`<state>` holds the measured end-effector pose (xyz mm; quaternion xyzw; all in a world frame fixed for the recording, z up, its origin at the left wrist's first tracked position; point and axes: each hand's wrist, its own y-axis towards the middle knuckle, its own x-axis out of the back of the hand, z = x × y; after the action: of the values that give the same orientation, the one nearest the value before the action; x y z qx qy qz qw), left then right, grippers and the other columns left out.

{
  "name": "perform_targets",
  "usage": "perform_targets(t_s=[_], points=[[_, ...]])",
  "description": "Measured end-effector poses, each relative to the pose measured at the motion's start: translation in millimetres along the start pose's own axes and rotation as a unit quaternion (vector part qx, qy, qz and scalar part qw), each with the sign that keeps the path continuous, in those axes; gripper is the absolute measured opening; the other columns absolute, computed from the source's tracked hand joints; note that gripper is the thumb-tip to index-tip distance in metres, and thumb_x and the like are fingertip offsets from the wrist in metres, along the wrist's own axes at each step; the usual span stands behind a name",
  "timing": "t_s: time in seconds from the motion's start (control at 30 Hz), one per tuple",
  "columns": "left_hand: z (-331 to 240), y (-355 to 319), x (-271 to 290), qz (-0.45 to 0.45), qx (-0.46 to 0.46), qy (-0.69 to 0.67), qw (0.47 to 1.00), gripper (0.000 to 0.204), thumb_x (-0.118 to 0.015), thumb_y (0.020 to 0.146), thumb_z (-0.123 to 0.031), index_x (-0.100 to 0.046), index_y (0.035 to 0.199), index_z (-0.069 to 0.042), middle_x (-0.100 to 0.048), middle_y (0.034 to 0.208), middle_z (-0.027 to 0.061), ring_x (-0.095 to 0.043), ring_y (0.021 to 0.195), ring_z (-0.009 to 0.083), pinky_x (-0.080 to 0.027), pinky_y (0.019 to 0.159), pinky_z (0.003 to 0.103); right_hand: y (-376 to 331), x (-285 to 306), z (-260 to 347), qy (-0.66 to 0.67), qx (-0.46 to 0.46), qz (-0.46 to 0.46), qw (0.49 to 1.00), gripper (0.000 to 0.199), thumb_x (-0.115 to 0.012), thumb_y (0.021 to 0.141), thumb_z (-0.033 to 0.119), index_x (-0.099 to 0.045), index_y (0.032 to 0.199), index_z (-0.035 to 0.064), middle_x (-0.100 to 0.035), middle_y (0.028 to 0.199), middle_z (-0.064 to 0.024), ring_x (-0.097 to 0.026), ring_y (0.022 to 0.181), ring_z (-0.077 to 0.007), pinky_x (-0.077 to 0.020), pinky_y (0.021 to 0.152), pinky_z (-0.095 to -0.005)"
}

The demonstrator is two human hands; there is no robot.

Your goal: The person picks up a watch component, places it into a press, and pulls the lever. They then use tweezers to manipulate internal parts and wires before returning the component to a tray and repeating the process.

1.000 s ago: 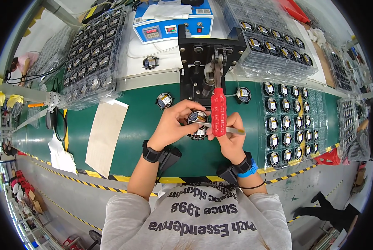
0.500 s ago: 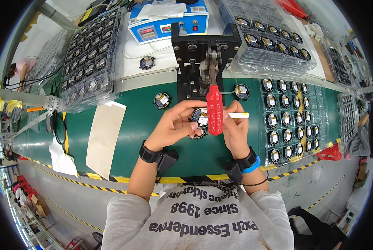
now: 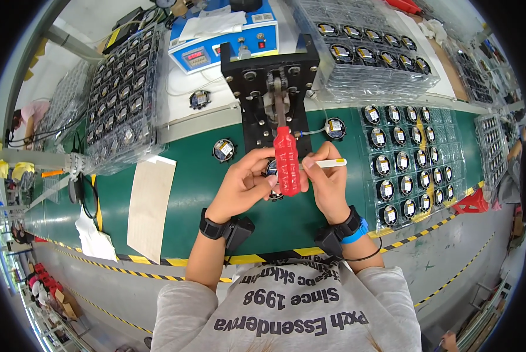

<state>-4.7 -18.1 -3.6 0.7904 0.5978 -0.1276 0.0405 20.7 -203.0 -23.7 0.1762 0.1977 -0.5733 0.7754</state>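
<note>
My left hand [image 3: 239,186] pinches a round black electronic module [image 3: 270,168] between thumb and fingers. Much of that module is hidden behind the red ribbed handle [image 3: 286,164] of a black toggle press [image 3: 270,61]. Below it, another dark round part [image 3: 276,196] shows partly near my left fingertips. Closed around a slim white pen-like stick [image 3: 332,163] with a yellow mark is my right hand [image 3: 327,190], just right of the handle; the stick's working end is hidden. Single round modules lie to either side of the press, one at left [image 3: 223,150] and one at right [image 3: 334,128].
A clear tray [image 3: 414,167] of labelled modules lies on the green bench at right. Stacked trays stand at far left [image 3: 125,88] and far right [image 3: 363,73]. A blue control box [image 3: 216,44] sits behind the press. A pale board [image 3: 151,208] and white cloth [image 3: 94,234] lie at left.
The whole view has shifted a little, so the press and handle appear farther left. The handle now covers more of the module. Both hands keep their grips near the handle.
</note>
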Motion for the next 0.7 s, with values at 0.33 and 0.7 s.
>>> perform_targets(t_s=[0.33,0.7], points=[[-2,5,-16,-0.044,-0.031,0.053,0.997,0.039,-0.052,0.086,0.004,-0.045,0.125,0.002,-0.059,0.119,0.0155,-0.060,0.069,0.0106,-0.049,0.054,0.021,-4,-8,1,-0.042,0.042,-0.054,0.997,0.016,-0.054,0.089,0.002,-0.039,0.085,0.0075,-0.052,0.063,-0.0069,-0.050,0.047,-0.0107,-0.0390,0.040,-0.0218],[2,4,-10,-0.036,-0.043,0.039,0.998,0.034,-0.050,0.090,-0.003,-0.046,0.123,0.003,-0.059,0.119,0.0175,-0.058,0.064,0.0082,-0.045,0.052,0.018,-6,-12,3,-0.043,0.068,-0.074,0.994,0.017,-0.054,0.089,0.002,-0.038,0.085,0.0070,-0.054,0.066,-0.0082,-0.050,0.046,-0.0107,-0.0391,0.040,-0.0213]])
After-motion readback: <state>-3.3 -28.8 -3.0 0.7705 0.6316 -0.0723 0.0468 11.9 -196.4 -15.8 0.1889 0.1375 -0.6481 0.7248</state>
